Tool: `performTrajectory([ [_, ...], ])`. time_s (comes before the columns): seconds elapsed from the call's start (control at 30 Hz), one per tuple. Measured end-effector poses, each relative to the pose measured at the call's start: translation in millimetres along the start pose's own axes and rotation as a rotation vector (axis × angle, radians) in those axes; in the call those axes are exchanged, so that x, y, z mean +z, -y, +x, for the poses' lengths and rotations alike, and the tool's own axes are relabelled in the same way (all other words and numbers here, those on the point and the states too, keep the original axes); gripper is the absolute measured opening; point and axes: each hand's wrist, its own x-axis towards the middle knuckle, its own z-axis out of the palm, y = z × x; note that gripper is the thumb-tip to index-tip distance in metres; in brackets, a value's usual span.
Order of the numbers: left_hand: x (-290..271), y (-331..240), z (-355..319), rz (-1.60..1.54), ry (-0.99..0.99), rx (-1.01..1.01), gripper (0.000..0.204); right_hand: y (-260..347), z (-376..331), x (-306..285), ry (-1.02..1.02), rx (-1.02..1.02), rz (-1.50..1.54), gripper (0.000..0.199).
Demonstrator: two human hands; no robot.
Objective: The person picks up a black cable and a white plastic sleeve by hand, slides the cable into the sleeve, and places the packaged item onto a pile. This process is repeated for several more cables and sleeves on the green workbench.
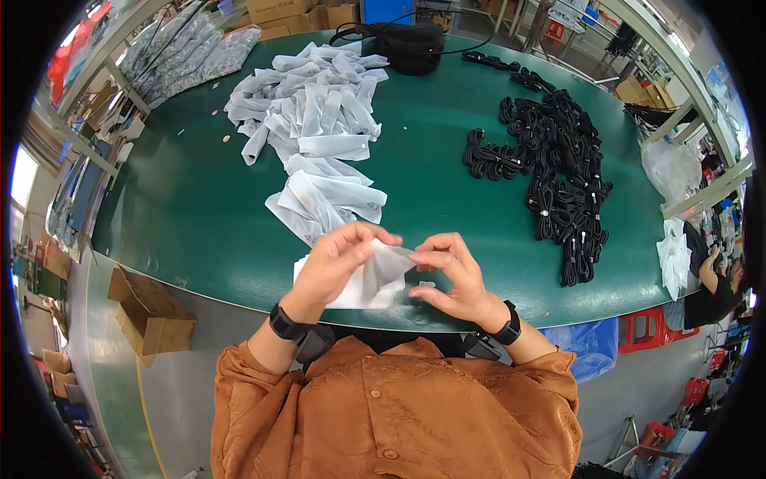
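Note:
A thin, translucent white plastic bag [384, 273] hangs between my two hands near the table's front edge. My left hand [339, 259] is closed on its upper left part, the thumb and fingers pinching it. The forefinger and middle fingertips of my right hand [459, 275] touch the bag's right corner, while its thumb stands apart below. Below the bag lies a stack of flat white bags [351, 298], partly covered by my left hand. Just beyond are several filled translucent bags [327, 195], whose contents I cannot make out.
A large heap of similar bags [319, 104] lies farther back on the green table [435, 199]. Bundled black cables [558, 152] spread over the right side. A black bag [407, 48] sits at the far edge. An open cardboard box [152, 315] stands on the floor left.

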Motion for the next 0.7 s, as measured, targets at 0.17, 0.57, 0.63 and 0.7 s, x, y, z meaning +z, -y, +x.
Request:
performTrajectory([
  [0.17, -54, -38, 22, -0.157, -0.17, 0.081, 0.021, -19, 10, -6, 0.001, 0.152, -0.107, 0.062],
  [0.57, -74, 8, -9, 1.576, -0.12, -0.145, 0.117, -87, 69, 68, 0.517, 0.494, -0.533, 0.113],
  [0.63, -91, 32, 6, 1.651, -0.041, -0.102, 0.119, -106, 75, 90, 0.56, 0.505, -0.552, 0.118],
  [0.7, -110, 39, 16, 1.65, -0.037, -0.09, 0.12, -131, 77, 109, 0.485, 0.465, -0.54, 0.12],
])
